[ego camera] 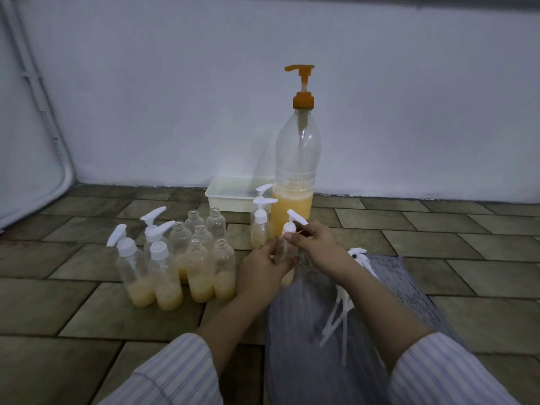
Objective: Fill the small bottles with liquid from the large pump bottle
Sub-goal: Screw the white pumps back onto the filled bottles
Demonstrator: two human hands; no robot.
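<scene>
Both hands grip one small bottle, L on body, R pinching pump top.

Bare tiled floor lies open left of and in front of the cluster of small bottles, and again at far right. Straight ahead, passage is blocked by the large pump bottle, two capped small bottles beside it, and the white tray against the wall. Loose white pump tops lie on the grey-clad lap.
</scene>
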